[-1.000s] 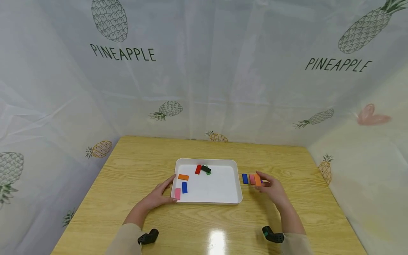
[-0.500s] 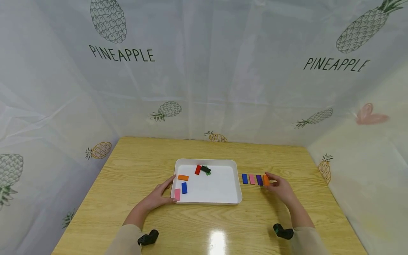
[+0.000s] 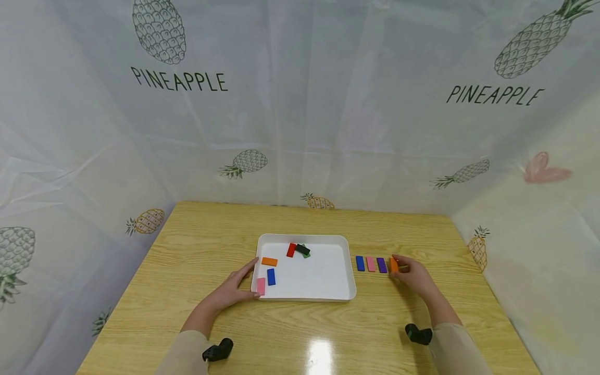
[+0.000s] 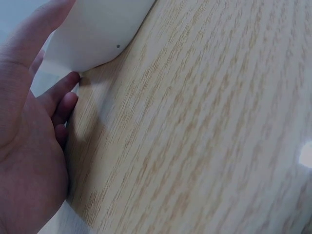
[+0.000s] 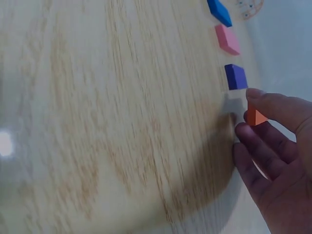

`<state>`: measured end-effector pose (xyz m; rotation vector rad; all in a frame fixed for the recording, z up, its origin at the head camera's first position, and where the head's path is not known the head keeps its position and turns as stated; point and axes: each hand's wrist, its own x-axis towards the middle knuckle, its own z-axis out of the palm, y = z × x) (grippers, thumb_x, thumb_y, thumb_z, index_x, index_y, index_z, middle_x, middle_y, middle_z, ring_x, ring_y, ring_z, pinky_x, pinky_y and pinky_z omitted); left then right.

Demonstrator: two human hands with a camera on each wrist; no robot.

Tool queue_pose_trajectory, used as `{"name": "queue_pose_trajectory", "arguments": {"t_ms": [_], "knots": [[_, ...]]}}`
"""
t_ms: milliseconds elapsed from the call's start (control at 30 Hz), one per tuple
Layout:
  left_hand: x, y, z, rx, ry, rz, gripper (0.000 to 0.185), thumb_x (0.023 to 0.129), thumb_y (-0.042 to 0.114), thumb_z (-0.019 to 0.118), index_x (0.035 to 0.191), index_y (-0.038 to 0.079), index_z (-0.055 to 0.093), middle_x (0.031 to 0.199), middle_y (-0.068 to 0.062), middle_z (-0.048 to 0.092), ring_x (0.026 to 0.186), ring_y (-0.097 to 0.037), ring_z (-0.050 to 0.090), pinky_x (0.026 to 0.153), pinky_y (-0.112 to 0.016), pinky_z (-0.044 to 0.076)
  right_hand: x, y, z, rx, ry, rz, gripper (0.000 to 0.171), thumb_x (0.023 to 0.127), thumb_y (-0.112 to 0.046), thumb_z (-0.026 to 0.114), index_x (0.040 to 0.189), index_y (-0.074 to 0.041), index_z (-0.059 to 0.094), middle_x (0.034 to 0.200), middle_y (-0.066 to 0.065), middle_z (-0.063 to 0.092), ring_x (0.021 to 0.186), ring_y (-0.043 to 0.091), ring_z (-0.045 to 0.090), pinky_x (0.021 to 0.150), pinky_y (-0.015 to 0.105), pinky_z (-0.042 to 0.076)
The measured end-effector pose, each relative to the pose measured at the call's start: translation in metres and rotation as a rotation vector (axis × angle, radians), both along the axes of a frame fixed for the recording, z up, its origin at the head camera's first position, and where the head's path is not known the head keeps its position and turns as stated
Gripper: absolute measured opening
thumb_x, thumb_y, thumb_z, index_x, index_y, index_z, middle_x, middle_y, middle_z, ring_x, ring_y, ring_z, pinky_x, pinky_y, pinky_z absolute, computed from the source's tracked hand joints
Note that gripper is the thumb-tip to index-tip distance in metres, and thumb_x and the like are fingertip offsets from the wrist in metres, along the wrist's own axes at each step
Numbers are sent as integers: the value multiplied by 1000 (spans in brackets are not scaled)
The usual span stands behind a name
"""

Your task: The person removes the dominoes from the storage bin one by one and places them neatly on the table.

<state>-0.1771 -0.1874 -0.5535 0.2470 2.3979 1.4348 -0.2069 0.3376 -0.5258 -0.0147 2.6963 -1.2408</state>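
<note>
A white tray (image 3: 307,296) sits mid-table with orange (image 3: 269,261), blue (image 3: 271,276), pink (image 3: 261,286), red (image 3: 291,250) and black (image 3: 302,249) blocks in it; the black one lies over a green one. My left hand (image 3: 233,289) rests against the tray's near left corner (image 4: 97,34), fingers (image 4: 61,105) straight along its edge. Right of the tray, a blue block (image 3: 360,263), a pink block (image 3: 371,264) and a purple block (image 3: 382,265) lie in a row. My right hand (image 3: 402,271) pinches an orange block (image 5: 255,117) at the row's right end, beside the purple block (image 5: 236,76).
The wooden table (image 3: 211,234) is walled on three sides by pale sheeting printed with pineapples. Bare wood lies in front of the tray and to the right of the row. A light glare sits on the table's near edge (image 3: 319,357).
My right hand has carried the orange block rightward, from above the pink and purple blocks to the row's right end beside the purple one. The left hand has stayed on the tray corner.
</note>
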Motion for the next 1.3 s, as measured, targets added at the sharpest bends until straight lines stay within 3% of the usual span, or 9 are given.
{"name": "queue_pose_trajectory", "arguments": {"t_ms": [367, 633, 967, 1300], "knots": [[1, 2, 2, 8, -19, 14, 96, 77, 32, 83, 155, 34, 27, 152, -12, 32, 138, -38, 24, 105, -68, 18, -7, 8, -8, 12, -2, 25, 59, 91, -9, 69, 142, 7, 44, 132, 32, 47, 102, 35, 56, 73, 35, 51], [1, 1, 6, 8, -21, 28, 96, 76, 31, 84, 155, 34, 28, 152, -12, 33, 139, -38, 22, 105, -69, 17, -14, 8, -11, 92, 51, 61, 54, 91, -14, 70, 137, 7, 50, 119, 25, 52, 87, 26, 48, 71, 37, 41], [-1, 0, 3, 3, -22, 22, 97, 76, 32, 84, 155, 34, 27, 152, -12, 33, 139, -38, 22, 105, -69, 17, -15, 11, -15, 18, 13, 18, 65, 91, -18, 71, 143, 8, 41, 126, 27, 50, 93, 26, 49, 77, 38, 44], [0, 1, 3, 5, -24, 18, 97, 77, 32, 83, 155, 32, 26, 152, -12, 33, 139, -39, 21, 105, -69, 16, -10, 11, -14, -25, -28, -15, 59, 93, -16, 68, 142, 7, 43, 129, 27, 49, 95, 28, 48, 78, 38, 43]]}}
